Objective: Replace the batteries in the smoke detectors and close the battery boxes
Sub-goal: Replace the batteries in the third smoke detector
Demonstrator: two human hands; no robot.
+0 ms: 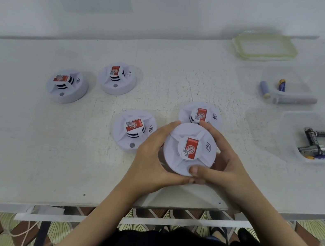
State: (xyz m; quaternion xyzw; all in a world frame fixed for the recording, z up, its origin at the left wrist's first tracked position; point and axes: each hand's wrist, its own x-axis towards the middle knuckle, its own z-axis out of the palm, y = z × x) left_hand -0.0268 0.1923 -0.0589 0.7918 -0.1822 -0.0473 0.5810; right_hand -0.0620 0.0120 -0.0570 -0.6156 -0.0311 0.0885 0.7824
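Note:
I hold a white round smoke detector [190, 147] with a red label above the table's near edge. My left hand [150, 159] grips its left side and my right hand [225, 168] grips its right side, thumb on the front rim. Several more detectors rest on the white table [23, 141]: one right behind the held one [200, 113], one just left of it [132, 128], and two further left [67, 85] [118, 78]. A clear tub [324, 147] at the right holds several batteries. A second clear tub [282, 89] behind it holds a few batteries.
A clear lid with a green rim [265, 46] lies at the back right by the wall. The table's front edge runs just below my wrists, with patterned floor tiles [227, 218] beneath. A white cable [20, 232] hangs under the table at the left.

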